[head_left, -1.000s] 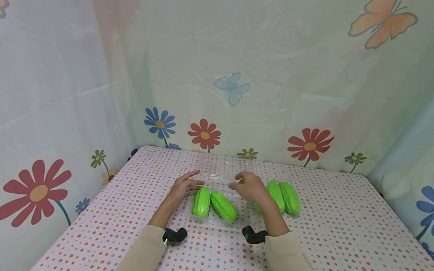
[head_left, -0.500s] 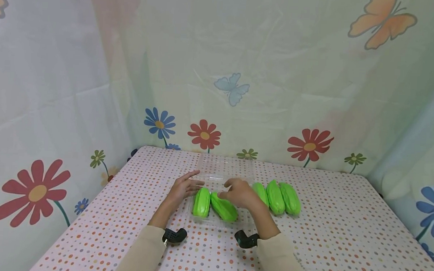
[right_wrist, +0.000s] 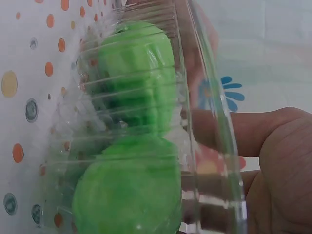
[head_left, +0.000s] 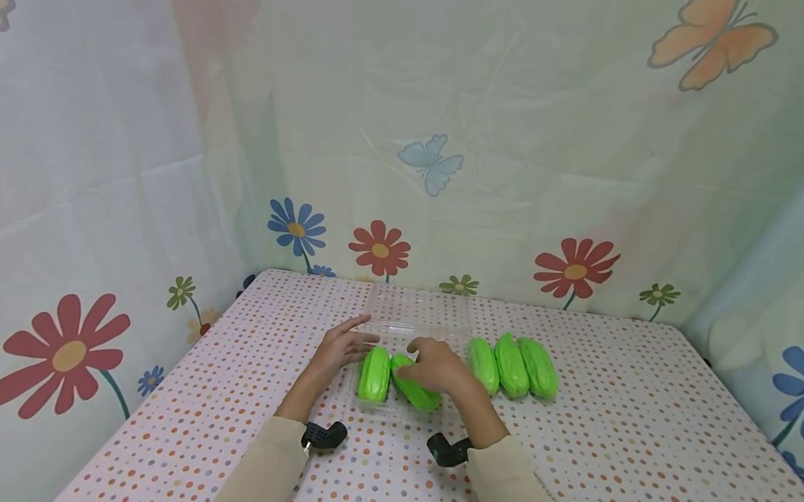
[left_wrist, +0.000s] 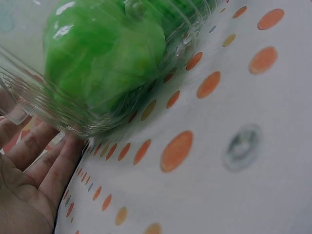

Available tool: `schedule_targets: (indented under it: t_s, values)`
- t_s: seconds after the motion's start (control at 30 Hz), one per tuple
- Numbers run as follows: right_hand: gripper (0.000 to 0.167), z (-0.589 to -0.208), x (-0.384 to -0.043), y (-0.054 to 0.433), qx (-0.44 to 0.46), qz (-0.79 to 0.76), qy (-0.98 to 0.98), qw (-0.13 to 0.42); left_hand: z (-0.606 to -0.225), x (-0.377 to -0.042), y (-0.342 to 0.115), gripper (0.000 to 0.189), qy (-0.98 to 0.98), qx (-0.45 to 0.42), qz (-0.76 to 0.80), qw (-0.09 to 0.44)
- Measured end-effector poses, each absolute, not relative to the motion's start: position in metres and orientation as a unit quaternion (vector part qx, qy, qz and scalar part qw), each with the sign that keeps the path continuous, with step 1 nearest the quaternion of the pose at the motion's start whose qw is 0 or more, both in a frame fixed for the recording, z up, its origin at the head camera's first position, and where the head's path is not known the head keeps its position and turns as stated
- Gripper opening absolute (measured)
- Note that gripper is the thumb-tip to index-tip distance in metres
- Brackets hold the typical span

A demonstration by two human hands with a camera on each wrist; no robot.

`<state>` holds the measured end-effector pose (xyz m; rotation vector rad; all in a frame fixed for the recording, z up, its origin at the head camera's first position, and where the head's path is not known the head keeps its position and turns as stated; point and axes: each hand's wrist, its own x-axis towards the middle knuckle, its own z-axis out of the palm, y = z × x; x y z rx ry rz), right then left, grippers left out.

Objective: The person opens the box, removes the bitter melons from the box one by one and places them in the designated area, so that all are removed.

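Note:
A clear plastic clamshell box lies with its lid folded back, away from me. Inside are two bright green, ridged, gourd-like pieces, the left one upright in the head view and the right one slanted. My left hand is at the box's left side; in the left wrist view its straight fingers meet the ribbed wall. Over the slanted piece reaches my right hand, thumb and fingers spread apart and overlapping its upper part. The right wrist view shows those fingers extended beyond the clear rim.
Three more green pieces stand side by side right of the box on the dotted tablecloth. A flowered curtain closes off the back and sides. Each wrist carries a black camera.
My right hand has moved left and slightly toward me, from the box's right side to above the slanted piece, uncovering the third loose piece. The left hand stays put.

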<state>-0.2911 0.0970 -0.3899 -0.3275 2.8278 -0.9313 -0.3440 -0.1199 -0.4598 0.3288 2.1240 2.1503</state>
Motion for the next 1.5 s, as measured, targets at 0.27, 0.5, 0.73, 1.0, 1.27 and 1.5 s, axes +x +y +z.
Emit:
schedule_targets:
  t_s: [0.27,0.5,0.73,1.0,1.27,1.5]
  values:
    - [0.062,-0.3937,-0.2924,0.0919,-0.102,-0.289,0.949,0.074,-0.4580,-0.3441,-0.1195,0.052,0.698,0.111,0.706,0.047]
    - [0.063,-0.3978,-0.2928,0.0891,-0.098,-0.280,0.952,0.077,-0.4578,-0.3437,-0.1194,0.053,0.700,0.106,0.705,0.048]
    - [0.052,-0.3972,-0.2930,0.0909,-0.099,-0.262,0.957,0.074,-0.4579,-0.3435,-0.1194,0.051,0.702,0.111,0.702,0.047]
    - [0.043,-0.3969,-0.2927,0.0910,-0.089,-0.283,0.952,0.069,-0.4586,-0.3442,-0.1191,0.052,0.702,0.114,0.701,0.047]
    - [0.050,-0.3928,-0.2920,0.0942,-0.091,-0.288,0.953,0.024,-0.4574,-0.3440,-0.1189,0.053,0.702,0.110,0.702,0.048]
    - [0.054,-0.3886,-0.2901,0.0957,-0.090,-0.301,0.949,0.003,-0.4584,-0.3438,-0.1193,0.054,0.702,0.112,0.702,0.047]
